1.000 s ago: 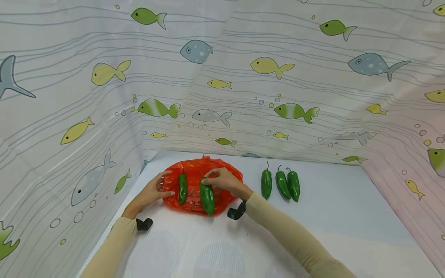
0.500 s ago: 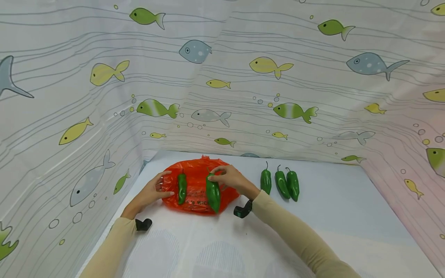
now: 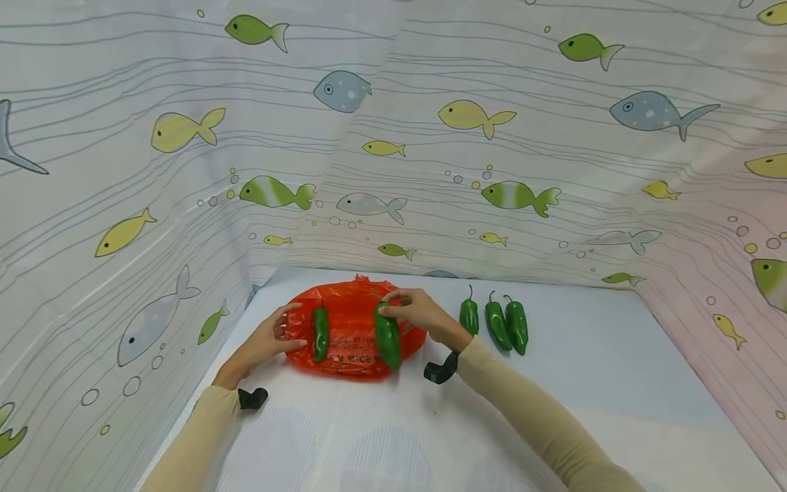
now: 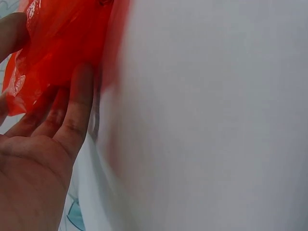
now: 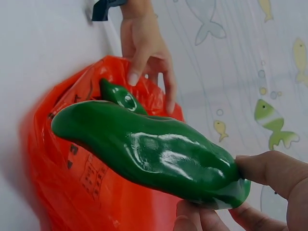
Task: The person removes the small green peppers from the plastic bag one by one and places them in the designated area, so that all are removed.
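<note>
My right hand (image 3: 427, 318) pinches a green chili pepper (image 3: 389, 338) near its stem end, thumb on one side and fingers on the other. The pepper hangs tip down over the right part of a red plastic bag (image 3: 353, 321). A second green chili pepper (image 3: 321, 335) lies on the left part of the bag. At the bag's left edge, my left hand (image 3: 267, 342) touches the plastic with spread, nearly straight fingers. In the left wrist view its fingers (image 4: 72, 125) lie against the red plastic (image 4: 67, 43). The right wrist view shows the held pepper (image 5: 149, 149) close up.
Several more green peppers lie to the right of the bag: one pepper (image 3: 469, 318) alone and a close pair, including a pepper (image 3: 517, 328). They rest on a white-covered table (image 3: 584, 369). Fish-patterned curtains (image 3: 418, 171) surround it at the back and sides.
My right hand has carried the pepper to the right and slightly up across the bag. The left hand and the pepper near it stay about where they were.
</note>
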A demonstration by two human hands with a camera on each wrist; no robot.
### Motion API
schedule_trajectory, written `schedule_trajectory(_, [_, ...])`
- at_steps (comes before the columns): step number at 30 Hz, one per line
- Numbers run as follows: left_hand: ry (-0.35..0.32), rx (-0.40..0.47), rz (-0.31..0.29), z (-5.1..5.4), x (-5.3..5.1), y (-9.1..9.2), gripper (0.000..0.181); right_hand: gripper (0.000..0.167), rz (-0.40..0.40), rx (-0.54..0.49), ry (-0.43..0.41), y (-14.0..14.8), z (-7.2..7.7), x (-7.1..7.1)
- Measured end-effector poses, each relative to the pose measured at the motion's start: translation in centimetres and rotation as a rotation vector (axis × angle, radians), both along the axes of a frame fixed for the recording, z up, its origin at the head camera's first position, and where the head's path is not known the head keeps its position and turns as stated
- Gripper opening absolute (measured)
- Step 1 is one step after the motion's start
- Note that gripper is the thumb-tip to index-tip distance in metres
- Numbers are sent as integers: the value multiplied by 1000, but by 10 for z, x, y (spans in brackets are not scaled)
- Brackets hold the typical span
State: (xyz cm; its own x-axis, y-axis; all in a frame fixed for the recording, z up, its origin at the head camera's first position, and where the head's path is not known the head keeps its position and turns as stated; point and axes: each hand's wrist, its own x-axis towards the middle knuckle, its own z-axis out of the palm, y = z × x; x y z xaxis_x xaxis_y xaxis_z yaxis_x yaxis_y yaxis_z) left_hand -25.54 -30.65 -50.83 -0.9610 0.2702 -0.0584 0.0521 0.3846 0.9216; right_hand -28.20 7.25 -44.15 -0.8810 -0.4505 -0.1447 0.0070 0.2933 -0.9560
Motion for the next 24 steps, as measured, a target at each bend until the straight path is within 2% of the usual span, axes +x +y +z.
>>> schedule_trajectory(9, [6,3,-11,0,0,-1,85,37,-55,11,-11,20,-1,-5])
schedule_trajectory(24, [-15,5,-10,0,0,-1,85,45,-133,26,-22,53,-5,-3])
